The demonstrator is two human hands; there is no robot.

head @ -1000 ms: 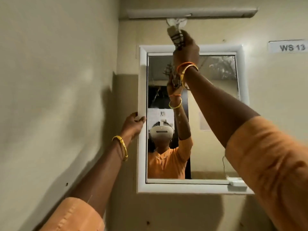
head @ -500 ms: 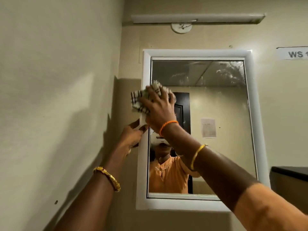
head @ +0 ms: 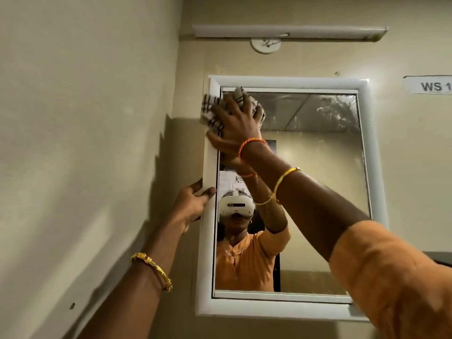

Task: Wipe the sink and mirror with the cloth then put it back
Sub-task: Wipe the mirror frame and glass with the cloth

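Overhead, splayed right fingers (head: 228,106) on cloth (head: 209,104)

tube light (head: 288,31) above | round wall fitting (head: 265,45) | "WS 1" label (head: 428,84)

Both arms raised, the right forearm crossing above the left.
The right hand (head: 234,126) presses the checked cloth (head: 212,111) with spread fingers; the left hand (head: 193,207) grips the mirror frame (head: 208,167), thumb in front, fingers behind.
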